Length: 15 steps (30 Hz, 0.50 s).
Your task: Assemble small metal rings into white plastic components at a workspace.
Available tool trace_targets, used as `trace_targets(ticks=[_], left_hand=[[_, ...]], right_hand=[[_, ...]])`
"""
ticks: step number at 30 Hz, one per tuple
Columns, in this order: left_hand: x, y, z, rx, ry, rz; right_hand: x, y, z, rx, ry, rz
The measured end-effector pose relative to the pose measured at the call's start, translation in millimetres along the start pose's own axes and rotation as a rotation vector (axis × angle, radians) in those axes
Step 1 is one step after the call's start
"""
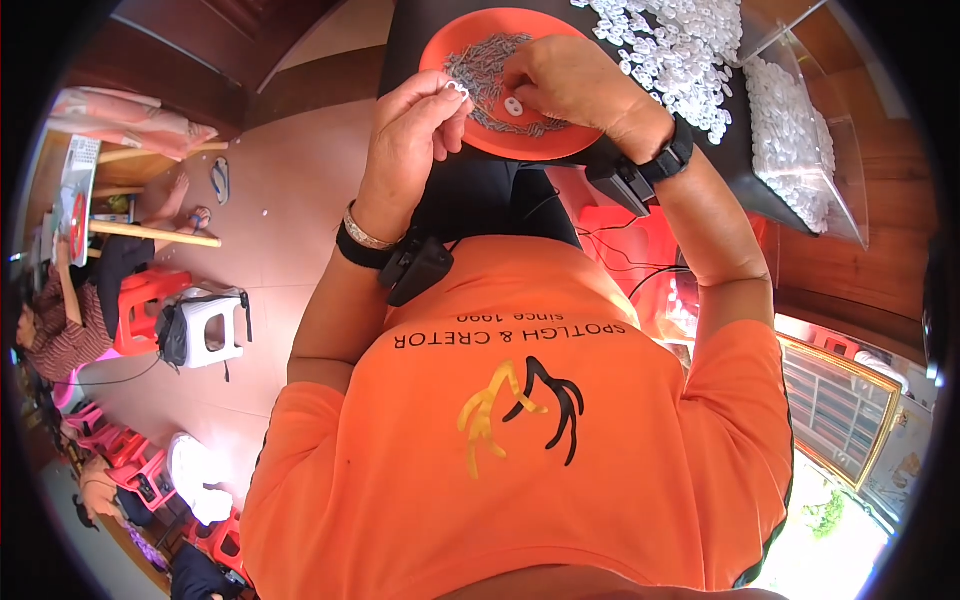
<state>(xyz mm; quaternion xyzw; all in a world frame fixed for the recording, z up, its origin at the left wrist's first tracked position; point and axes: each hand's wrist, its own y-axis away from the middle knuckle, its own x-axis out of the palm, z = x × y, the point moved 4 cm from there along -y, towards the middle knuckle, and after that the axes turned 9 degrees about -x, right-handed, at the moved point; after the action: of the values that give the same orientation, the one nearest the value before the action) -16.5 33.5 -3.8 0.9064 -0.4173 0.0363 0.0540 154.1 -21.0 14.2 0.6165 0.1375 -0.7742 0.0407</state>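
An orange-red round plate [545, 149] holds a heap of small grey screw-like pieces [482, 62]. Over its left edge, my left hand [412, 125] pinches a small white plastic piece [457, 88] between thumb and forefinger. My right hand [570, 82] reaches into the plate from the right, its fingers bent together and pointing down at the heap. Whatever is between those fingertips is hidden. Just below them is a white oval piece with two holes [514, 106]; I cannot tell whether it lies on the plate or touches the fingers.
Many loose white pieces [680, 60] spread over the black tabletop [735, 165] at the right. Beyond them stands a clear box [850, 170] full of similar pieces. Cables [620, 245] hang near a red stool [650, 285]. Another person [75, 320] sits at the far left.
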Motion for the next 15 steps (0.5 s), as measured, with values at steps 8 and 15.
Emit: trace_targets(ticks=[8,15], left_hand=[[2,5,5,-0.037,0.024,-0.005],[5,10,7,-0.033,0.037,0.009]], right_hand=[[-1,-11,16,-0.018,0.181,0.096],[-7,-3,9,0.036,0.022,0.002]])
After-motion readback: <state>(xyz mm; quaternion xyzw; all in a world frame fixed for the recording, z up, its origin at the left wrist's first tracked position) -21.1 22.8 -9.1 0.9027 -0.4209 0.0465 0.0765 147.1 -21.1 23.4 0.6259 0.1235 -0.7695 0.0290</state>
